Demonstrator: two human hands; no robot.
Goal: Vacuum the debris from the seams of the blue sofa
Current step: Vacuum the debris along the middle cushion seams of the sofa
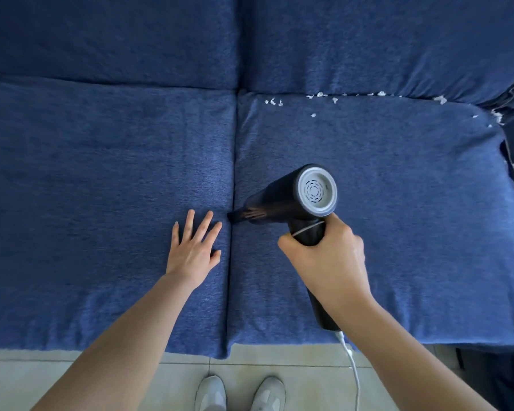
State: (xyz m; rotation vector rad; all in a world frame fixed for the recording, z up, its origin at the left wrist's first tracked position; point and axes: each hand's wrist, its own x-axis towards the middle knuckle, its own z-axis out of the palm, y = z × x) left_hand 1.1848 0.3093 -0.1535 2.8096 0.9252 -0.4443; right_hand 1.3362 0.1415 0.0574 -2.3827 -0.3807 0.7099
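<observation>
Head view — right hand [327,259] grips vacuum [291,200], nozzle in centre seam [232,161]; left hand [195,247] flat, spreading the cushion [101,203] aside.

Your left hand [194,250] is lying left of the seam [232,161] — vacuum [291,203] right, scraps [318,97] behind.

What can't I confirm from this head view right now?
- Debris inside the centre seam: dark crease hides it.
- Black handheld vacuum nozzle tip: buried in the seam.
- Trigger: covered by right hand.
- White cord: cut off by bottom edge.
</observation>
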